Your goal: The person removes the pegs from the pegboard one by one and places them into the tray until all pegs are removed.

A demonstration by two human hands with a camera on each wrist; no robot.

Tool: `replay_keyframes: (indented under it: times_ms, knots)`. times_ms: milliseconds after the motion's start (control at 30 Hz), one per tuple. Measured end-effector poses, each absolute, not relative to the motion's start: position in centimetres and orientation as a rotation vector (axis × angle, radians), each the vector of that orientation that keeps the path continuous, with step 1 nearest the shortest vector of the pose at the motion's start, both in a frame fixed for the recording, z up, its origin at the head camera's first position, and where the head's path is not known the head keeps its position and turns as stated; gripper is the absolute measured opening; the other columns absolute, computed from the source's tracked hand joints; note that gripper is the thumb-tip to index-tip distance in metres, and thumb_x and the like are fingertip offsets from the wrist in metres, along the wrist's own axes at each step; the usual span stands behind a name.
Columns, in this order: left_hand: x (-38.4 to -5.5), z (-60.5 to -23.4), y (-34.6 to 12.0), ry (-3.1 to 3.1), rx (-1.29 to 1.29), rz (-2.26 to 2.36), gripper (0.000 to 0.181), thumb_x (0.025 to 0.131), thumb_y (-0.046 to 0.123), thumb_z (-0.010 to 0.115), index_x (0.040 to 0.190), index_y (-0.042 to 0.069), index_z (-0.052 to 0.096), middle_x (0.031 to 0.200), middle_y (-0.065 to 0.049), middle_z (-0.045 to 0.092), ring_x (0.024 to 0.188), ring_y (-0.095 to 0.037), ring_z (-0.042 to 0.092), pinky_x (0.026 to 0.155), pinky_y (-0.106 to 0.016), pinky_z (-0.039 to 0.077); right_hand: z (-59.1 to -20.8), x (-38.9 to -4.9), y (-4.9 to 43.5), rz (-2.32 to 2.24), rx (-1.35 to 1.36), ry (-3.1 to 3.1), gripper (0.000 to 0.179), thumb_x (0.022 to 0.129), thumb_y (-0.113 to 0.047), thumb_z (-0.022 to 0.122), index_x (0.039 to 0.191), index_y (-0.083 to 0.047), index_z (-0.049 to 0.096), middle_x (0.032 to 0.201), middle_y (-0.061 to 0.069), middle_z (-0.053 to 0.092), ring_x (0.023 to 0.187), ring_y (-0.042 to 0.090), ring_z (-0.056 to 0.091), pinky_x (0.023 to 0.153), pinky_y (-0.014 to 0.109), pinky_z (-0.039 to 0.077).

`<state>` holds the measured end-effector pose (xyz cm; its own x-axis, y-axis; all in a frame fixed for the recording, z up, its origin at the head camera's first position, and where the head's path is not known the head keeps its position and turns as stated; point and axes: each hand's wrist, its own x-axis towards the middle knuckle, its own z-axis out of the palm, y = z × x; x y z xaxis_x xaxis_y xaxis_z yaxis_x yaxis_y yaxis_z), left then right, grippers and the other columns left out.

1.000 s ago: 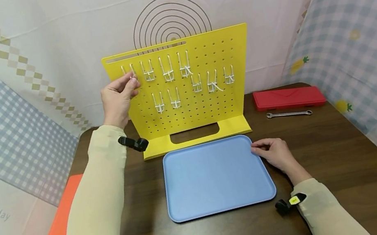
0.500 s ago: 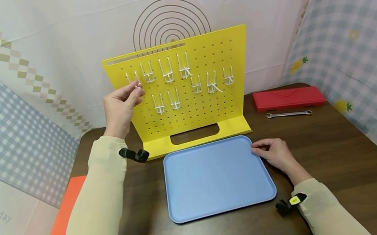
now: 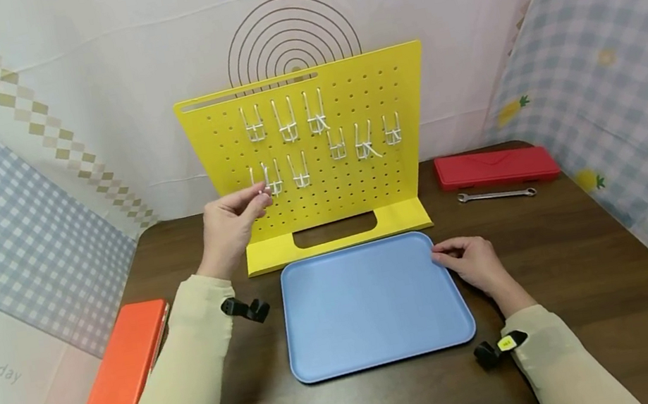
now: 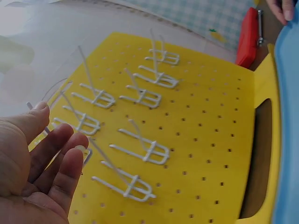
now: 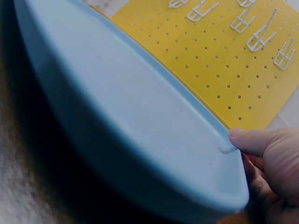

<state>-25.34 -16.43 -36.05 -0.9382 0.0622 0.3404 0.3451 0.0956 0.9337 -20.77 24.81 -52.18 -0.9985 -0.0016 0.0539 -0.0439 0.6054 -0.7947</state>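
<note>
My left hand [image 3: 228, 229] pinches a white wire pegboard hook [image 3: 266, 175] between thumb and fingertips, in front of the lower left of the yellow pegboard [image 3: 376, 186]. In the left wrist view most of that hook is hidden behind my fingers. Several similar white hooks [image 3: 287, 121] hang on the board in staggered rows, long prongs sticking out. Before the board lies a light blue tray [image 3: 374, 308], its inside bare. At the tray's far right corner my right hand [image 3: 476, 266] grips the rim, thumb on top and fingers at the outer side, as the right wrist view shows.
A red case [image 3: 495, 169] lies at the back right, with a combination wrench [image 3: 497, 195] in front of it. An orange-red case [image 3: 117, 387] is on the left, close by my left sleeve. Patterned cloth walls [image 3: 146, 60] enclose the brown table [image 3: 572, 260].
My left hand has drawn the hook off the board's upper left corner and moved it down and slightly right. The right hand stays on the tray.
</note>
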Motion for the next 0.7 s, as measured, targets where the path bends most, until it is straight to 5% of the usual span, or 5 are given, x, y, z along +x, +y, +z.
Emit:
replay_keyframes:
  times_ms: [233, 467, 700]
  knots:
    - [-24.5, -38.7, -15.6, -2.177, -0.369, -1.950, 0.029, 0.090, 0.016, 0.069, 0.113, 0.000, 0.070, 0.097, -0.013, 0.072, 0.086, -0.022, 0.069, 0.076, -0.028, 0.055, -52.2, -20.7, 24.9, 1.366, 0.025, -2.775, 0.028, 0.085, -0.037, 0.073, 0.105, -0.017, 0.076, 0.100, 0.003, 0.072, 0.085, 0.019, 0.060, 0.069, 0.027, 0.051]
    - [-23.4, -40.8, -14.3, -2.206, -0.399, -1.889, 0.024, 0.091, 0.008, 0.067, 0.112, -0.002, 0.070, 0.103, -0.017, 0.070, 0.086, -0.039, 0.064, 0.070, -0.031, 0.057, -52.2, -20.8, 24.9, 1.362, 0.031, -2.777, 0.027, 0.086, -0.037, 0.073, 0.105, -0.018, 0.076, 0.100, 0.003, 0.072, 0.085, 0.018, 0.061, 0.069, 0.027, 0.051]
    - [-22.4, -42.8, -12.3, -2.274, -0.429, -1.797, 0.022, 0.089, 0.018, 0.070, 0.107, 0.006, 0.074, 0.102, -0.007, 0.069, 0.087, -0.020, 0.062, 0.067, -0.025, 0.055, -52.2, -20.8, 24.9, 1.379, 0.024, -2.778, 0.026, 0.085, -0.037, 0.074, 0.104, -0.018, 0.076, 0.099, 0.002, 0.071, 0.085, 0.019, 0.060, 0.068, 0.028, 0.051]
